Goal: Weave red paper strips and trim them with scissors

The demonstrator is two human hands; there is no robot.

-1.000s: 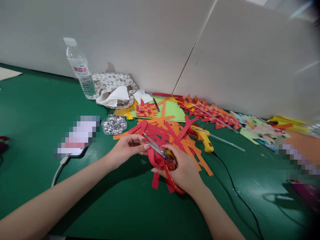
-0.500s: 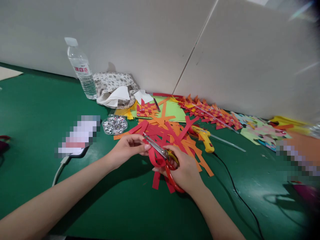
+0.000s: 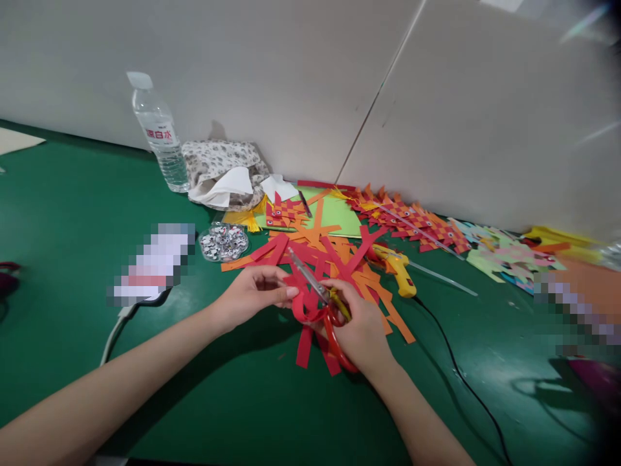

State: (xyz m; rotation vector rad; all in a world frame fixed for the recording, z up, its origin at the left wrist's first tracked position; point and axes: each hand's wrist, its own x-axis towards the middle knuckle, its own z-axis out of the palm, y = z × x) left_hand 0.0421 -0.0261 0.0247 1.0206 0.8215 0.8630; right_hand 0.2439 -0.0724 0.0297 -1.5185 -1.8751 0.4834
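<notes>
My left hand (image 3: 259,294) is closed, pinching a curled red paper strip (image 3: 299,310) between thumb and fingers. My right hand (image 3: 359,327) is closed round the handles of scissors (image 3: 310,278) with red and yellow grips. The scissor blades point up and to the left, beside the strip; they look nearly together. Part of the right fingers is hidden behind the handles and the strip. Beneath both hands lies a loose pile of red and orange paper strips (image 3: 383,294).
A yellow glue gun (image 3: 398,268) with a black cord lies to the right. Behind are woven paper fish (image 3: 412,220) and green paper (image 3: 334,207). Left are a tray of googly eyes (image 3: 224,243), a phone (image 3: 155,262), a water bottle (image 3: 162,142) and a tissue pouch (image 3: 223,155).
The scissor blades have shifted slightly right and now stand more steeply, away from the left fingertips. The left hand has moved slightly to the right and down, still pinching the red strip.
</notes>
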